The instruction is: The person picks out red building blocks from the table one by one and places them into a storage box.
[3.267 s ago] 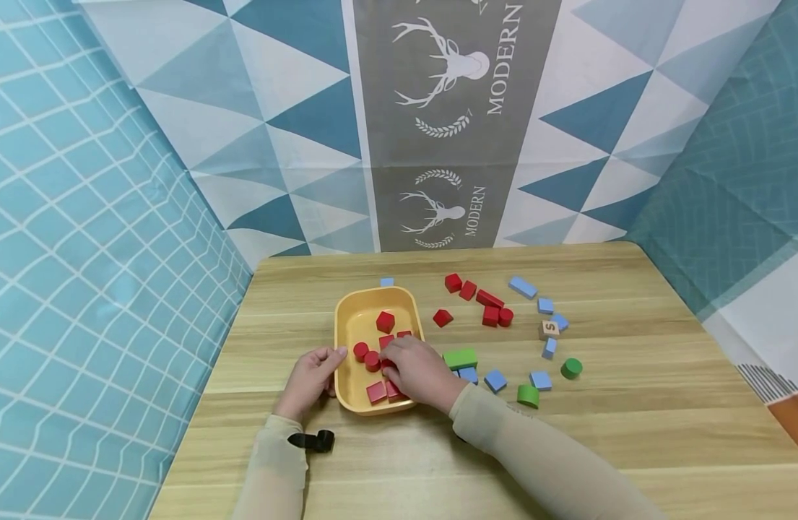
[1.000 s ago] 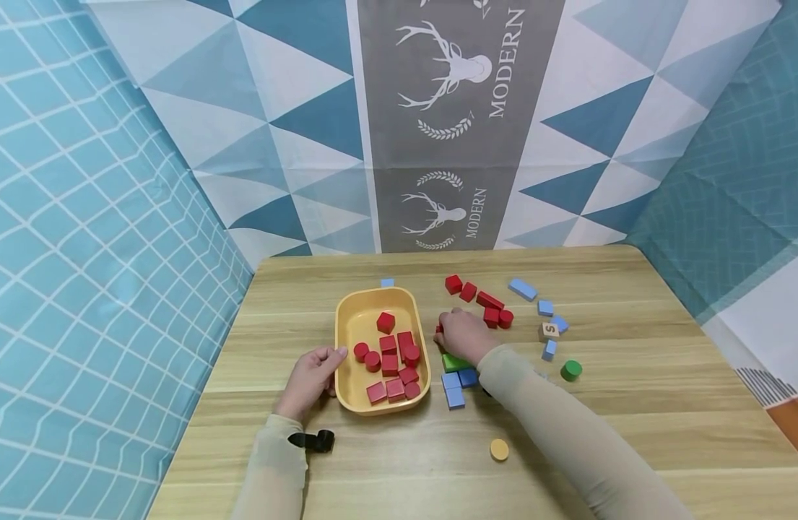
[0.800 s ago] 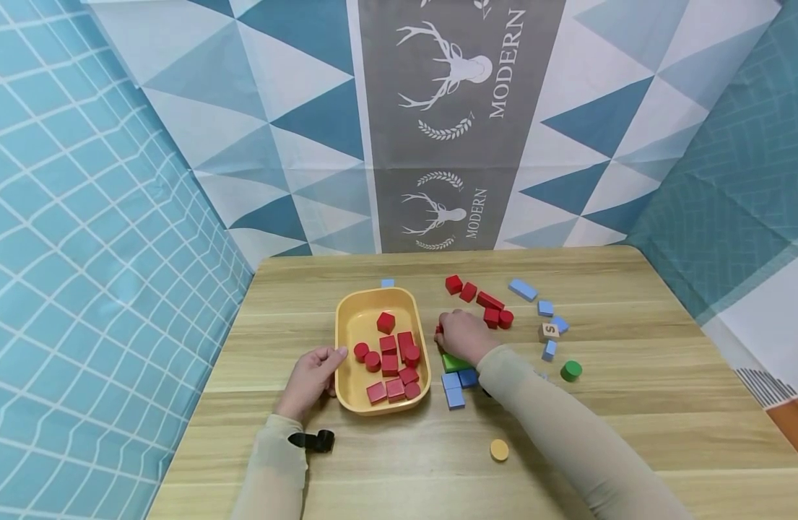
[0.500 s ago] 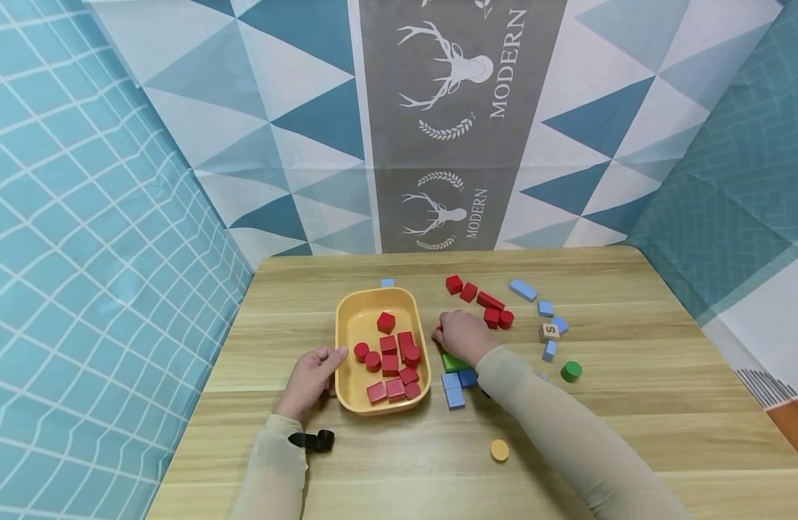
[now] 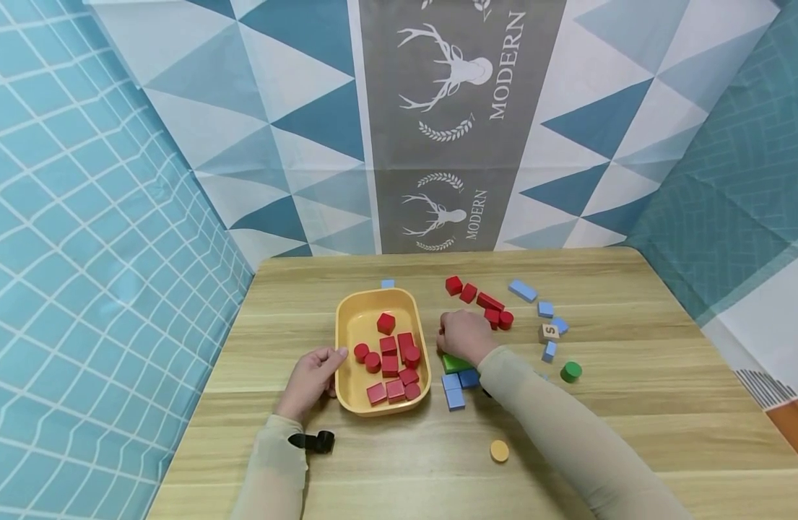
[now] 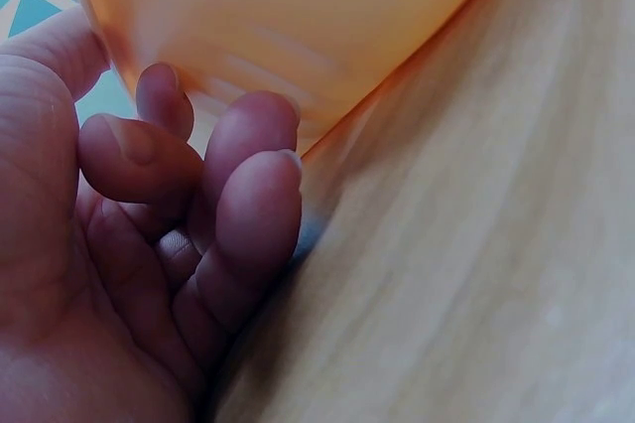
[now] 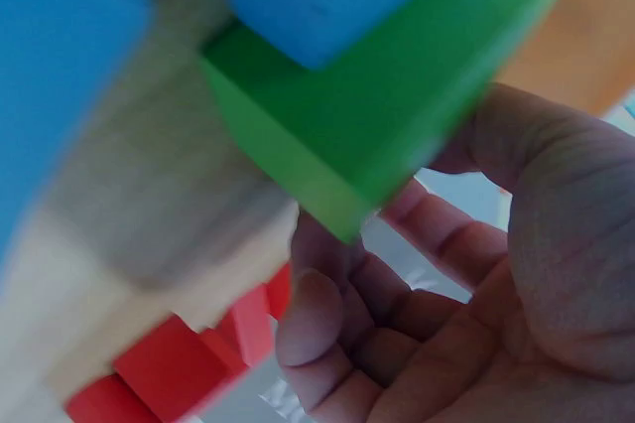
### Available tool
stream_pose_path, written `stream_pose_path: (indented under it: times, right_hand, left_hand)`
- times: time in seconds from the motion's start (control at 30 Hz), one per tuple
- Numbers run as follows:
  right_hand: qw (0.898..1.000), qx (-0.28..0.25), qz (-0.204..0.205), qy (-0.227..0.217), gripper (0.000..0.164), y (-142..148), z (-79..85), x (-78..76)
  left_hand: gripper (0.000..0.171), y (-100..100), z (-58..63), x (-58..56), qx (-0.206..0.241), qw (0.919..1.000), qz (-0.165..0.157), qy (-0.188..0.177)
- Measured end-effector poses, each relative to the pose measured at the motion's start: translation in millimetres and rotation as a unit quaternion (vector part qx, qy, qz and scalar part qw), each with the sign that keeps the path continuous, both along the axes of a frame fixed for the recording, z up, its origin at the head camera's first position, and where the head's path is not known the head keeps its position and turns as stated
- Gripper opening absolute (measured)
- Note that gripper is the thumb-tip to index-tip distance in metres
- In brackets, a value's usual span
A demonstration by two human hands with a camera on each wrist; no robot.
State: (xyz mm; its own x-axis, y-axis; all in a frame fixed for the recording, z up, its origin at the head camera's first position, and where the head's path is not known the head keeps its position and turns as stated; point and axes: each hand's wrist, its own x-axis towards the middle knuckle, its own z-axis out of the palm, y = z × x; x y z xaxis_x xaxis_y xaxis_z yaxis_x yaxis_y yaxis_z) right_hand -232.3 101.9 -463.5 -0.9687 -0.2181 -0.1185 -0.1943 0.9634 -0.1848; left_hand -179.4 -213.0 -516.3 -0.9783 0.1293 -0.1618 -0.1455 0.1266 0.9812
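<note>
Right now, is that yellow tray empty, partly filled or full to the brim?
Partly filled: in the head view, red blocks lie inside the yellow tray, with its bare bottom showing around them.

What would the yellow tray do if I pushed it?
The yellow tray would probably slide, not tip: it looks wide and low. It's likely stiff, since its walls stand up. The red blocks inside might shift, with bare floor around them.
</note>
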Motion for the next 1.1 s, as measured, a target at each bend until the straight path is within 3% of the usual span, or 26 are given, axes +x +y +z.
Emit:
stream_pose_path:
  times: [0.17, 0.3, 0.43, 0.53, 0.67, 1.1]
  right_hand:
    - [0.993, -0.06, 0.001, 0.101, 0.023, -12, 24.2, 10.0]
    - [0.978, -0.104, 0.094, 0.152, 0.034, -34, 37.4, 28.6]
    - [0.961, -0.097, 0.21, 0.148, 0.031, -53, 24.5, 45.8]
    - [0.955, -0.061, 0.247, 0.154, 0.027, -60, 8.8, 52.0]
    - [0.953, -0.037, 0.247, 0.172, 0.025, -63, -4.8, 54.0]
    - [0.961, -0.058, 0.218, 0.162, 0.04, -67, -16.8, 54.8]
  left_hand:
    - [0.064, -1, 0.6, -0.7, 0.006, 1.0, 0.001, 0.005]
    - [0.062, 0, 0.3, -1.1, 0.011, 0.9999, 0.002, 0.008]
    - [0.058, 1, -0.5, -1.1, 0.01, 0.9999, 0.0, 0.008]
    - [0.059, 2, -1.0, -1.1, 0.011, 0.9999, 0.0, 0.005]
    - [0.059, 3, -1.4, -0.8, 0.011, 0.9999, 0.003, 0.005]
    - [0.055, 1, -1.6, -0.4, 0.0, 1.0, 0.004, 0.001]
